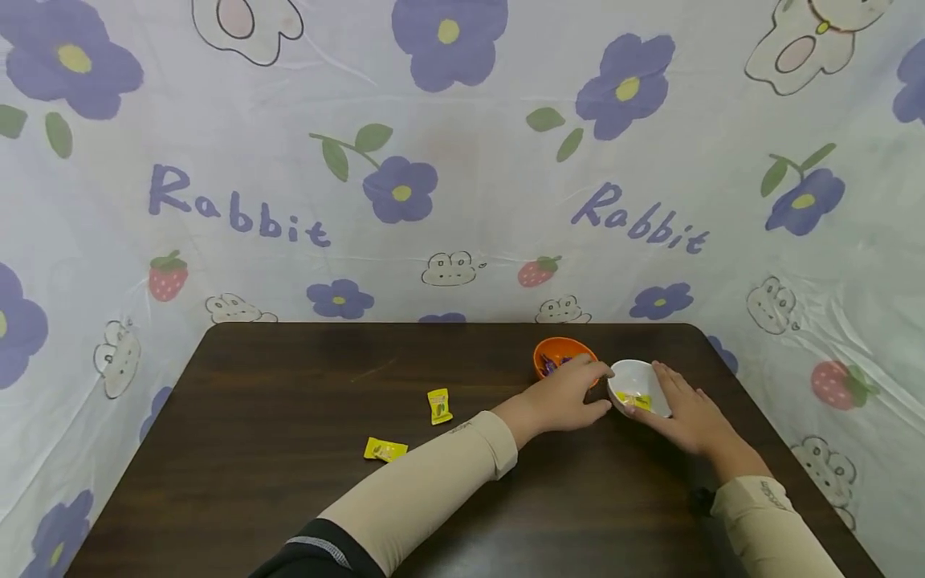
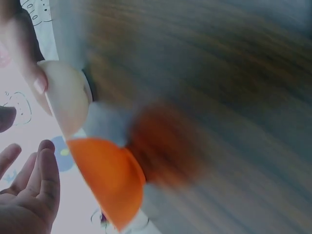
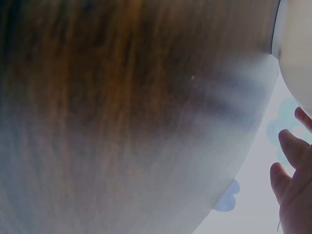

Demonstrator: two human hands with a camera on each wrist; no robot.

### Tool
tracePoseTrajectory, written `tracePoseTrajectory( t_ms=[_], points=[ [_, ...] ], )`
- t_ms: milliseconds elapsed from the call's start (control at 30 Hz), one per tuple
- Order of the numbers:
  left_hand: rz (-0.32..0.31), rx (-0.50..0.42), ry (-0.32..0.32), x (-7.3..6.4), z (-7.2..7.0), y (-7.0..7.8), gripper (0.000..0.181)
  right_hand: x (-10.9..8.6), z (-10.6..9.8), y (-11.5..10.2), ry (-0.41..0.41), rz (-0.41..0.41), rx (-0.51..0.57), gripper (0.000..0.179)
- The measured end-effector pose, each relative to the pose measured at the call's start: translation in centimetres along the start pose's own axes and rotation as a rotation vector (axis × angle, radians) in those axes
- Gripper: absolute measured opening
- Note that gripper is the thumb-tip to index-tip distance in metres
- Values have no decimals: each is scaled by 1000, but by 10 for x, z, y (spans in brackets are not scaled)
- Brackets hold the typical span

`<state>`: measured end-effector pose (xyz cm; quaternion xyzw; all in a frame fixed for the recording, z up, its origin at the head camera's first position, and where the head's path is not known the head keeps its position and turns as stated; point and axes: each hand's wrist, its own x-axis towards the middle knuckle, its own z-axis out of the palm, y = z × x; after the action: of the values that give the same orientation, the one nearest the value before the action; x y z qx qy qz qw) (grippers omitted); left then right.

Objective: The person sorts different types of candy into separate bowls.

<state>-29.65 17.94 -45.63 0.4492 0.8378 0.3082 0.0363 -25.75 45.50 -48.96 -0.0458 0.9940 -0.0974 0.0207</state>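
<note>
My right hand [image 1: 690,425] holds a small white bowl [image 1: 631,371] at its right side, the thumb along the near rim. Yellow-wrapped candies [image 1: 634,400] lie inside that bowl. Between the white bowl and an orange bowl [image 1: 559,345] is my left hand [image 1: 564,401], its thumb and fingers spread with nothing seen between them. Purple-wrapped candies [image 1: 548,365] show in the orange bowl, which the left hand partly hides. In the left wrist view, the left hand's fingers [image 2: 48,170] stand apart, close to both bowls' rims.
Two yellow-wrapped candies, one [image 1: 438,407] farther back and another [image 1: 386,449] by the left sleeve, lie on the dark wooden table [image 1: 275,401]. A patterned cloth [image 1: 462,160] hangs behind the table and along its sides. The right table edge runs close to the right hand.
</note>
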Motion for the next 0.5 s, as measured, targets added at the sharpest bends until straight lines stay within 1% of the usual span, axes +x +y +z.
tracePoseTrajectory(
  t_ms=[67, 167, 367, 500],
  points=[
    [4, 1, -6, -11, -8, -5, 50, 1, 0, -2, -6, 3, 3, 110],
    [-4, 0, 8, -30, -22, -13, 46, 3, 0, -4, -19, 10, 15, 112],
    [-73, -35, 38, -73, -54, -33, 41, 4, 0, -5, -19, -4, 36, 112],
    [-126, -33, 48, -106, -69, -50, 39, 3, 0, -4, -14, -13, 38, 111]
  ],
)
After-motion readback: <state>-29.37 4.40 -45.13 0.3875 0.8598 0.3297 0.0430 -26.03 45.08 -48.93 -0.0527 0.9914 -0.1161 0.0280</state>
